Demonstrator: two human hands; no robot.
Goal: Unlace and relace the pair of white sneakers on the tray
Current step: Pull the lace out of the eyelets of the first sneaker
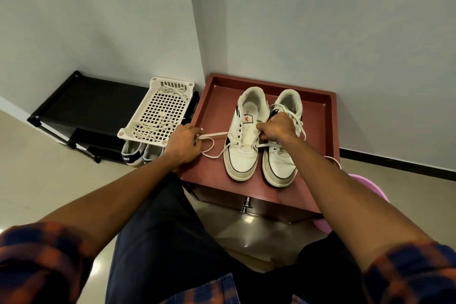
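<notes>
The pair of white sneakers [249, 153], leather with black trim and grey toe caps, stands side by side in the middle of a dark red rectangular tray [318, 116] with a raised rim, toes toward its near edge and heels toward its far edge. The left sneaker [240, 163] is mostly unlaced: a flat white lace [214, 134] crosses only its lowest eyelets and trails out toward the tray's left edge. There the left hand [183, 145] grips it with curled fingers, the lace tip poking out past them and a loop hanging below. The right hand [275, 128] sits over the gap between the two shoes, fingers curled down and pinching the same lace at the left sneaker's inner eyelets. The right sneaker [280, 165] is laced, its lace ends lying loose. Left of the tray, a white perforated plastic basket [172, 80] holding loose white laces [153, 126] rests on a black shoe rack [93, 101].
</notes>
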